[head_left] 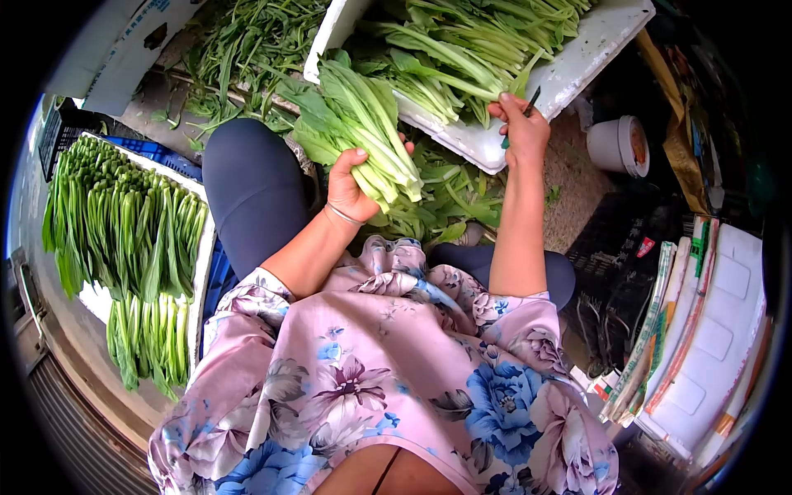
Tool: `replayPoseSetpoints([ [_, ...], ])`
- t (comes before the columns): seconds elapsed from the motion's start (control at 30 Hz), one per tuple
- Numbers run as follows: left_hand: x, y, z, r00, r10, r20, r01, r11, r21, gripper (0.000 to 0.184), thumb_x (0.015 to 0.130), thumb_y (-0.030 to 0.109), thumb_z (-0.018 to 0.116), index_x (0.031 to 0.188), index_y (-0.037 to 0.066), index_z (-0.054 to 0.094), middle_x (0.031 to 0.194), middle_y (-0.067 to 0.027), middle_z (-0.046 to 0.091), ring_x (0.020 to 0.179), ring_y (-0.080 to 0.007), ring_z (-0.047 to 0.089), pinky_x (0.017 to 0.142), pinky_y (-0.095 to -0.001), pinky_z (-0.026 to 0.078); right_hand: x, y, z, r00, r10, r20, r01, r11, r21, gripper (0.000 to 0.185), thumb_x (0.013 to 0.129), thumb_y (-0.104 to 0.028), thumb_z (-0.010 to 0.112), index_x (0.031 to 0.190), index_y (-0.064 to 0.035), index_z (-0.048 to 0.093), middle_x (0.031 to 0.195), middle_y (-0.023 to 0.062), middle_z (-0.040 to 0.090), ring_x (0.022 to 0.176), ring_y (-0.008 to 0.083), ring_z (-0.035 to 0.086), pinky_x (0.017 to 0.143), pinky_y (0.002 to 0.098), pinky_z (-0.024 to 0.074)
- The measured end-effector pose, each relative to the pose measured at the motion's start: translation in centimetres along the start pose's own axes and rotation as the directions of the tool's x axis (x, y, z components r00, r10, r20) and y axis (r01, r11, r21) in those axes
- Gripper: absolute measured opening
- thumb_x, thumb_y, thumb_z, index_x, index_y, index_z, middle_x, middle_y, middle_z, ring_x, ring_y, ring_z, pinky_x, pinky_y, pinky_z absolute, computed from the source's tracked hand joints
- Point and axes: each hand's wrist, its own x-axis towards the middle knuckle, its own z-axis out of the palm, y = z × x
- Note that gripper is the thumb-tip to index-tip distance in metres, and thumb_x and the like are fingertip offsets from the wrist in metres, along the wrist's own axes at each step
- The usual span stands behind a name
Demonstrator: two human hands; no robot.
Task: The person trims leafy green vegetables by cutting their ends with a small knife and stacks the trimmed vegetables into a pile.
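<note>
My left hand is wrapped round a bunch of leafy greens, their pale cut stems toward me and leaves pointing away. At the near edge of the white foam box, the fingers of my right hand are closed on the stem end of a leafy green stalk. A small dark-tipped tool, perhaps a knife, also sits in that hand; a bit of green shows below the fingers. More greens fill the box. Loose leaves lie below, between my knees.
Bundled greens are stacked on a white tray at left, by a blue crate. Trimmed leaves cover the ground ahead. At right are a white bucket, a black crate and stacked foam panels.
</note>
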Motion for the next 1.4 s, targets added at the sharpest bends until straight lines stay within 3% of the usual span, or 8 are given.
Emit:
replayPoseSetpoints([
  [0.47, -0.4, -0.1, 0.9, 0.992, -0.071, 0.108, 0.075, 0.997, -0.031, 0.069, 0.064, 0.016, 0.06, 0.125, 0.0, 0.033, 0.125, -0.024, 0.039, 0.116, -0.0365, 0.039, 0.099, -0.0451, 0.031, -8.2, -0.1, 0.4, 0.945, -0.322, 0.057, 0.326, 0.916, -0.233, 0.014, 0.073, 0.0, 0.063, 0.087, 0.0003, 0.061, 0.087, 0.0068, 0.064, 0.079, 0.0101, 0.059, 0.072, 0.0229, 0.0446],
  [0.87, 0.2, -0.8, 0.4, 0.994, -0.045, 0.095, 0.049, 0.998, -0.038, 0.061, 0.066, 0.017, 0.059, 0.121, -0.001, 0.038, 0.118, -0.022, 0.046, 0.112, -0.0414, 0.041, 0.1, -0.0479, 0.029, -14.7, 4.0, 1.0, 0.812, -0.532, 0.24, 0.582, 0.705, -0.405, 0.022, 0.071, 0.004, 0.062, 0.09, -0.0059, 0.062, 0.095, 0.0091, 0.062, 0.081, 0.0171, 0.061, 0.064, 0.0265, 0.0474],
  [0.97, 0.2, -0.8, 0.7, 0.997, -0.036, 0.074, 0.038, 0.999, -0.035, 0.06, 0.067, 0.018, 0.058, 0.121, 0.0, 0.039, 0.116, -0.0198, 0.048, 0.112, -0.0428, 0.041, 0.1, -0.0493, 0.029, -15.2, 4.3, 1.3, 0.933, -0.356, 0.049, 0.359, 0.926, -0.114, 0.027, 0.08, -0.005, 0.06, 0.106, 0.0009, 0.055, 0.086, 0.0059, 0.058, 0.063, 0.0068, 0.051, 0.054, 0.0195, 0.0421],
  [1.03, 0.3, -0.8, 0.7, 0.996, -0.05, 0.076, 0.053, 0.998, -0.038, 0.06, 0.067, 0.017, 0.058, 0.12, 0.0, 0.039, 0.114, -0.0189, 0.049, 0.111, -0.0435, 0.041, 0.099, -0.0498, 0.03, -16.3, 3.4, 1.0, 0.995, 0.063, 0.084, -0.086, 0.945, 0.315, 0.035, 0.089, -0.023, 0.049, 0.113, 0.0013, 0.049, 0.074, 0.0032, 0.052, 0.057, 0.0061, 0.044, 0.047, 0.0192, 0.0361],
  [1.1, 0.4, -0.9, 0.7, 0.996, -0.051, 0.075, 0.054, 0.998, -0.038, 0.06, 0.066, 0.017, 0.058, 0.12, 0.0, 0.039, 0.114, -0.0186, 0.05, 0.111, -0.0435, 0.041, 0.099, -0.0498, 0.03, -17.2, 4.0, 1.6, 0.98, 0.04, 0.196, -0.111, 0.925, 0.362, 0.046, 0.091, -0.033, 0.041, 0.12, 0.0022, 0.041, 0.069, 0.0026, 0.047, 0.052, 0.0067, 0.039, 0.044, 0.0191, 0.032],
  [1.27, 0.4, -1.0, 0.5, 0.996, -0.051, 0.073, 0.055, 0.997, -0.048, 0.059, 0.066, 0.017, 0.058, 0.12, 0.0, 0.04, 0.114, -0.0179, 0.05, 0.111, -0.0432, 0.042, 0.099, -0.0496, 0.03, -17.1, 3.7, 3.4, 0.964, 0.114, 0.24, -0.213, 0.873, 0.44, 0.026, 0.09, -0.031, 0.045, 0.09, -0.0053, 0.048, 0.066, 0.0016, 0.045, 0.05, 0.0074, 0.039, 0.044, 0.0193, 0.0309],
  [1.33, 0.3, -1.1, 0.6, 0.999, -0.028, 0.022, 0.027, 0.999, 0.028, 0.065, 0.067, 0.023, 0.058, 0.124, -0.001, 0.035, 0.122, -0.0175, 0.044, 0.115, -0.0394, 0.039, 0.083, -0.0444, 0.048, -16.7, 3.5, 3.8, 0.964, 0.165, 0.207, -0.242, 0.863, 0.443, 0.023, 0.089, -0.03, 0.047, 0.084, -0.0072, 0.047, 0.064, 0.0006, 0.044, 0.049, 0.0071, 0.038, 0.044, 0.0194, 0.0304],
  [1.4, 0.4, -1.0, 0.2, 0.998, -0.043, 0.034, 0.044, 0.999, -0.015, 0.062, 0.067, 0.019, 0.058, 0.122, -0.001, 0.038, 0.118, -0.0179, 0.047, 0.113, -0.0409, 0.041, 0.091, -0.0472, 0.039, -16.5, 3.8, 3.9, 0.966, 0.193, 0.173, -0.249, 0.878, 0.409, 0.022, 0.088, -0.029, 0.05, 0.081, -0.0083, 0.048, 0.06, -0.0017, 0.04, 0.048, 0.0064, 0.036, 0.042, 0.0195, 0.0289],
])
